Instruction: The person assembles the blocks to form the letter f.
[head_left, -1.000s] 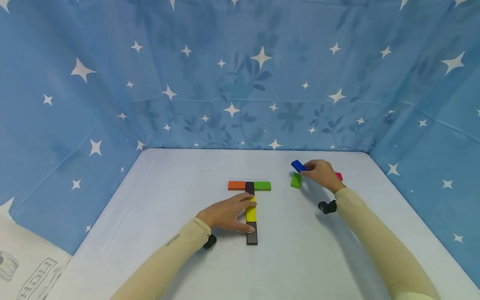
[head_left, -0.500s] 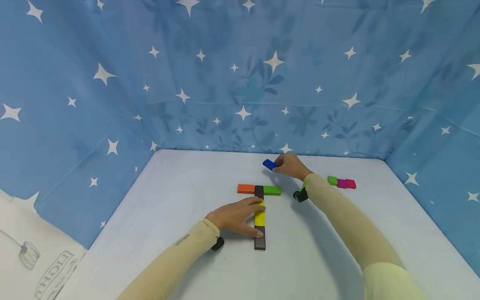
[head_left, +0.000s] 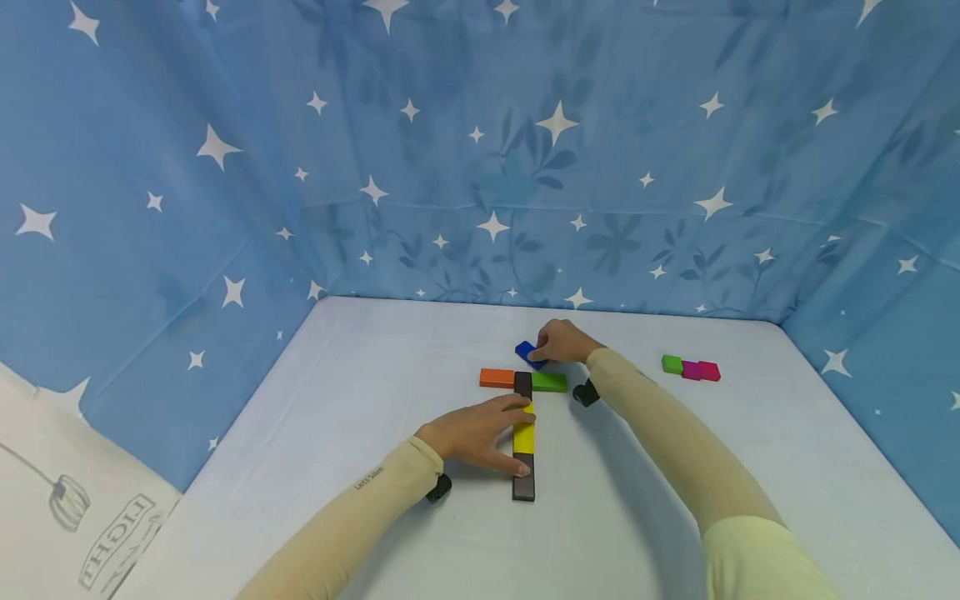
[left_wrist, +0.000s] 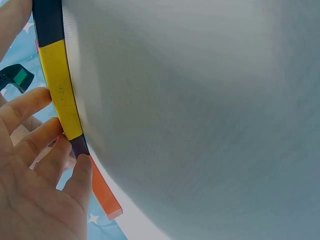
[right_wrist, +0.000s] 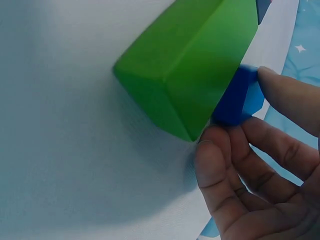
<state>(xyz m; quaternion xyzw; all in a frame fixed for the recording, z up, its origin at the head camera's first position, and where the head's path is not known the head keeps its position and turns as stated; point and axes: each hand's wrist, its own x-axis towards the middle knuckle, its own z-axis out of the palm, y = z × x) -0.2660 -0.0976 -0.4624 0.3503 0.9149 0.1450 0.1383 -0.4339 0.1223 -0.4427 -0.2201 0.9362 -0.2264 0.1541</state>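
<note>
On the white table, colored blocks form a T. Its stem is an upper dark block [head_left: 522,382], a yellow block [head_left: 523,440] and a lower dark block [head_left: 523,488]. An orange block [head_left: 497,378] and a green block [head_left: 551,382] flank the top. My left hand [head_left: 480,433] lies along the stem, its extended fingertips touching the blocks' side and its thumb at the lower dark block. Just beyond the T's top, my right hand [head_left: 566,342] pinches a blue block [head_left: 528,353] between thumb and fingers. In the right wrist view the green block [right_wrist: 200,65] partly covers it.
Farther right on the table [head_left: 615,517] lie a short green block [head_left: 672,364], a purple block [head_left: 691,370] and a red block [head_left: 709,372] in a row. A blue star-patterned curtain [head_left: 450,167] surrounds the table's back and sides. A black wrist device [head_left: 586,392] sits under my right wrist.
My right hand has carried the blue block leftward from the right side to behind the T, then lowered it. The left hand keeps its place on the stem. The head view has shifted slightly.
</note>
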